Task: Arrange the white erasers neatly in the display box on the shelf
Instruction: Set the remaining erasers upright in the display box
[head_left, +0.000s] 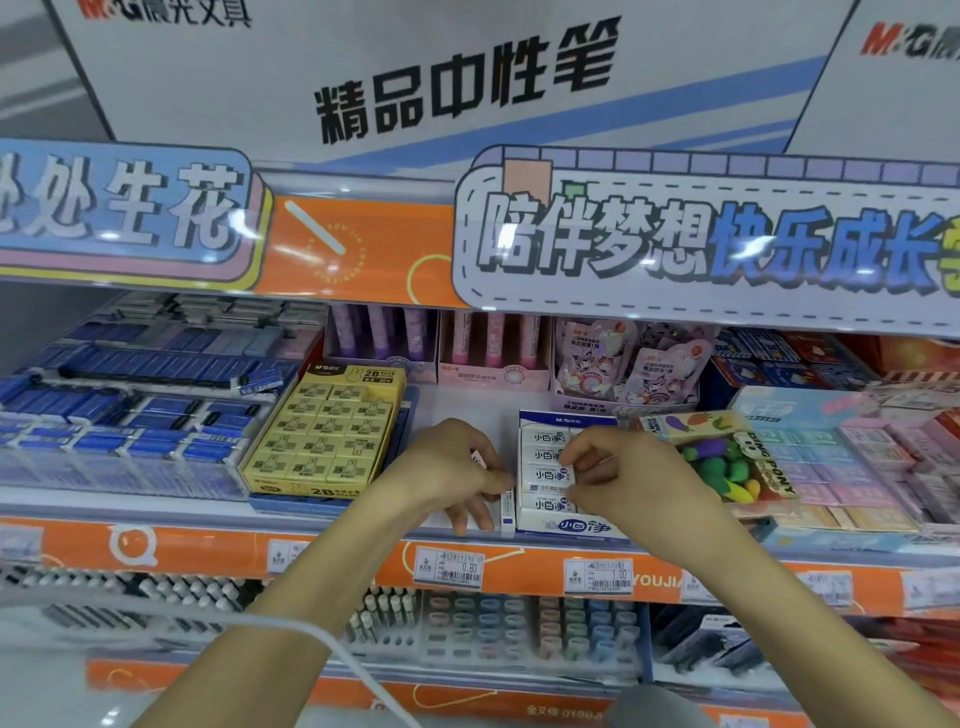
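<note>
A white and blue display box (566, 526) stands at the shelf's front, holding a column of white erasers (545, 452) with blue print. My left hand (457, 467) rests against the box's left side, fingers curled at its edge, with something small and white showing at the fingertips. My right hand (618, 467) lies over the right half of the box. Its thumb and fingers pinch the right end of a white eraser (546, 476) in the third row. The box's right part is hidden under this hand.
A yellow box of 2B erasers (322, 436) stands to the left, blue erasers (135, 410) beyond it. A box of colourful vegetable erasers (727, 457) sits just right of my right hand. Pastel erasers (852, 467) fill the far right. Price tags (449, 567) line the shelf edge.
</note>
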